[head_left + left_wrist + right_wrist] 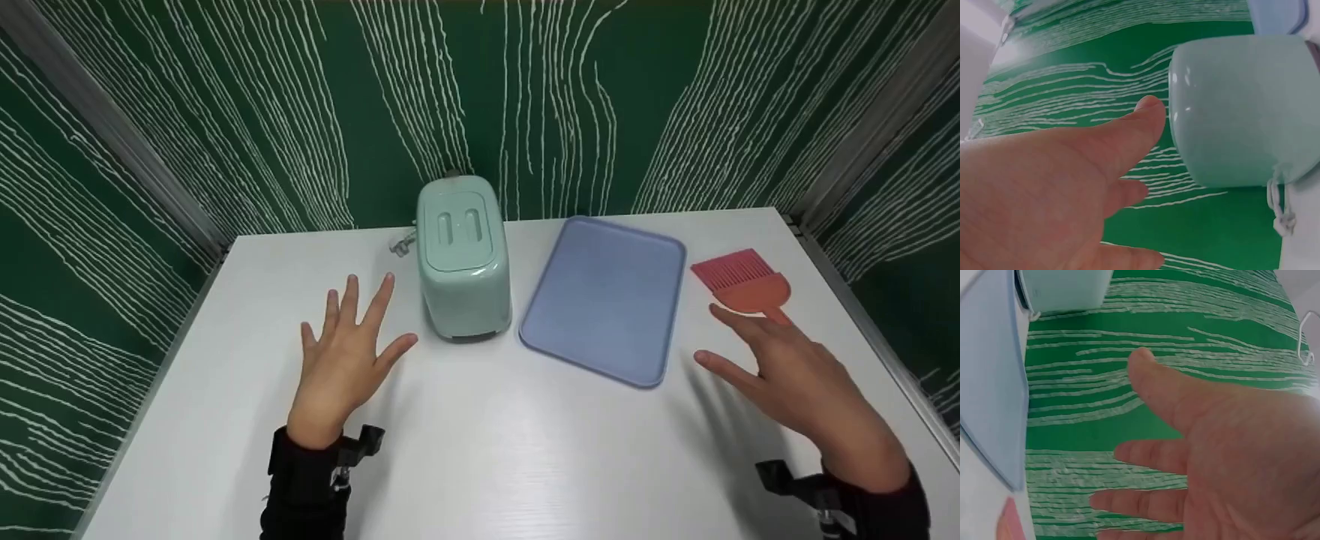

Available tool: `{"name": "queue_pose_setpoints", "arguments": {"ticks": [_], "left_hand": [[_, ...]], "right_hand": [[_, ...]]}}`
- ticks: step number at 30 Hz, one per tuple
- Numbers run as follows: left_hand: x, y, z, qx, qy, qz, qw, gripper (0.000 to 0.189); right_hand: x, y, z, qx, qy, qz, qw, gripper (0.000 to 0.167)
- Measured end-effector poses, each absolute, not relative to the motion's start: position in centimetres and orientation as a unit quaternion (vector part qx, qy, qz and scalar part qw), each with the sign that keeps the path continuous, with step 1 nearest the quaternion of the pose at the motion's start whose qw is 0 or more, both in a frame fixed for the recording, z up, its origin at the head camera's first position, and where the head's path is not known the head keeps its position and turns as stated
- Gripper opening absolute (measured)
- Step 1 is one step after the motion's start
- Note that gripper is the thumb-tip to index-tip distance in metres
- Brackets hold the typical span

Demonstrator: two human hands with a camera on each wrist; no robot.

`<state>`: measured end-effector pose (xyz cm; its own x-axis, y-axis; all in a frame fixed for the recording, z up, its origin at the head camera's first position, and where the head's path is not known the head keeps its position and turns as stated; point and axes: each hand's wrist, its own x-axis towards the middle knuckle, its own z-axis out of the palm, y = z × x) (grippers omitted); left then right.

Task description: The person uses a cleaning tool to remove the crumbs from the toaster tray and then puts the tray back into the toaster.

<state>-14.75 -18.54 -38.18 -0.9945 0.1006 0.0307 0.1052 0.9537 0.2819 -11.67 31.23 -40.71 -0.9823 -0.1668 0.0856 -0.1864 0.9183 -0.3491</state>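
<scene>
A mint-green toaster [466,300] with two slot shapes on its lid stands upright near the back of the table. To its left my left hand [339,367] is held over the tabletop, fingers spread, holding nothing. The left wrist view has the toaster [1241,112] just beyond the thumb, apart from it. My right hand [802,382] hovers at the right with straight fingers and nothing in its grasp. Just beyond it lies a toy brush [754,292] with pink bristles and an orange body, its handle partly hidden by that hand. A blue tray [607,300] lies flat between toaster and brush.
The white table [480,465] is bounded by green panels [660,90] with wavy white lines at the back and sides. A bundled pale cord [403,244] lies beside the toaster's left side. Grey metal frame posts [870,112] rise at the corners.
</scene>
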Motion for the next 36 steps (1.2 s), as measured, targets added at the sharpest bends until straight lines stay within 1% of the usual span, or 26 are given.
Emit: {"name": "queue_pose_setpoints", "arguments": {"ticks": [3, 5, 8, 11, 13, 18, 22, 25, 28, 32, 36], "left_hand": [[-15.1, -18.1, -38.7, -0.072, -0.986, -0.147, 0.032, 0.085], [-15.5, -17.8, -39.0, -0.088, -0.983, -0.150, 0.059, 0.083], [-16.3, -17.2, -39.6, -0.119, -0.975, -0.155, 0.109, 0.079], [-17.2, -16.6, -40.2, -0.146, -0.964, -0.160, 0.152, 0.076], [-17.8, -16.1, -40.6, -0.155, -0.959, -0.167, 0.169, 0.075], [-19.3, -14.9, -41.5, -0.166, -0.948, -0.175, 0.208, 0.073], [-20.4, -13.8, -42.0, -0.171, -0.939, -0.186, 0.232, 0.069], [-21.0, -13.2, -42.2, -0.172, -0.937, -0.196, 0.233, 0.065], [-21.3, -12.9, -42.3, -0.173, -0.939, -0.199, 0.220, 0.063], [-21.5, -12.7, -42.4, -0.176, -0.944, -0.188, 0.204, 0.061], [-21.7, -12.6, -42.7, -0.181, -0.947, -0.183, 0.194, 0.059]], "right_hand": [[-11.7, 28.9, -41.0, 0.125, -0.970, 0.208, 0.009, 0.070], [-11.9, 27.0, -41.6, 0.152, -0.955, 0.253, -0.013, 0.060], [-12.5, 24.0, -43.4, 0.193, -0.916, 0.346, -0.056, 0.043], [-13.3, 21.2, -45.7, 0.207, -0.871, 0.433, -0.105, 0.034], [-13.8, 19.3, -47.0, 0.194, -0.848, 0.474, -0.137, 0.034], [-15.3, 14.9, -49.7, 0.128, -0.787, 0.567, -0.206, 0.042], [-16.3, 11.6, -51.3, 0.062, -0.712, 0.655, -0.244, 0.045], [-17.1, 9.4, -52.0, 0.014, -0.657, 0.708, -0.257, 0.043], [-17.7, 7.7, -52.4, -0.027, -0.603, 0.752, -0.264, 0.045], [-18.3, 5.9, -52.3, -0.064, -0.534, 0.800, -0.266, 0.051], [-18.8, 4.7, -52.3, -0.078, -0.485, 0.832, -0.258, 0.057]]}}
